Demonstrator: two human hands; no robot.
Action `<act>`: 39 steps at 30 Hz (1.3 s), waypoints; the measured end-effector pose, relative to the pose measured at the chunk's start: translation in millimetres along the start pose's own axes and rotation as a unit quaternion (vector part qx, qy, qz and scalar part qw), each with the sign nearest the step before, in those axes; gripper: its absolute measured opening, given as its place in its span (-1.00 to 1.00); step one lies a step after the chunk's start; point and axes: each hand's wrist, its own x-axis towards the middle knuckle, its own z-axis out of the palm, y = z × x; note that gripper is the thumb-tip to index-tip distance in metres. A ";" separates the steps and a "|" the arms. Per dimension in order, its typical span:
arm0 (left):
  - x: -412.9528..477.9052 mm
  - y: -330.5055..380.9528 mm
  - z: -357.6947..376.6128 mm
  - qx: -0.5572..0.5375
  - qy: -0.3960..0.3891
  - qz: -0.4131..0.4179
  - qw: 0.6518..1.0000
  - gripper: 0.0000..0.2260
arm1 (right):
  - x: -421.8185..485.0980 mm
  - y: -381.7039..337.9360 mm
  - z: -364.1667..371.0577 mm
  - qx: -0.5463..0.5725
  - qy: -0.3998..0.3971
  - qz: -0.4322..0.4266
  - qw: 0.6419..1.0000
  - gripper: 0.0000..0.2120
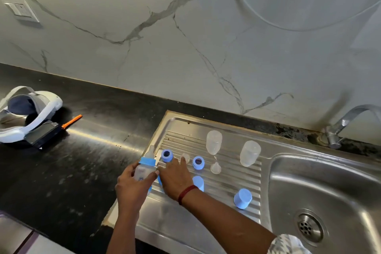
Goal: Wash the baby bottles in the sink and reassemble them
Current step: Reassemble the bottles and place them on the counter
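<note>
Left hand: fingers grip bottle, upright, teat up | right hand: fingers straight

A home kitchen: a stainless-steel sink with ribbed drainboard set into a glossy black stone bench, a curved chrome tap, and a white veined marble wall.

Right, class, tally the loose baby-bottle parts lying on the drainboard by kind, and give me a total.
Clear bottle bodies: 2
Blue collar rings: 2
Clear nipples: 2
Blue caps: 2
Total: 8, leaving out the assembled bottle gripped by the left hand and a blue piece mostly hidden beneath the right hand.
</note>
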 end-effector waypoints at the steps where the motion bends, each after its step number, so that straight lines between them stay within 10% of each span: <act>1: 1.1 1.7 1.5 -0.003 -0.005 -0.001 1.000 -0.55 | -0.7 0.2 1.6 -0.001 0.012 0.000 1.000 -0.81; 8: 3.1 19.8 6.2 -0.010 -0.024 0.028 0.999 -0.51 | -10.9 16.1 -32.8 0.155 0.027 0.052 0.986 -0.65; 17: -18.2 40.3 18.0 -0.021 -0.081 0.076 0.994 -0.49 | -53.8 82.1 -84.0 0.469 0.127 0.156 0.860 -0.65; 28: -42.0 54.7 55.3 -0.039 -0.190 0.134 0.972 -0.61 | -109.3 129.0 -94.9 0.816 0.177 0.215 0.506 -0.64; 39: -64.2 69.2 73.5 -0.027 -0.237 0.159 0.958 -0.57 | -118.7 135.3 -82.6 0.839 0.169 0.238 0.459 -0.64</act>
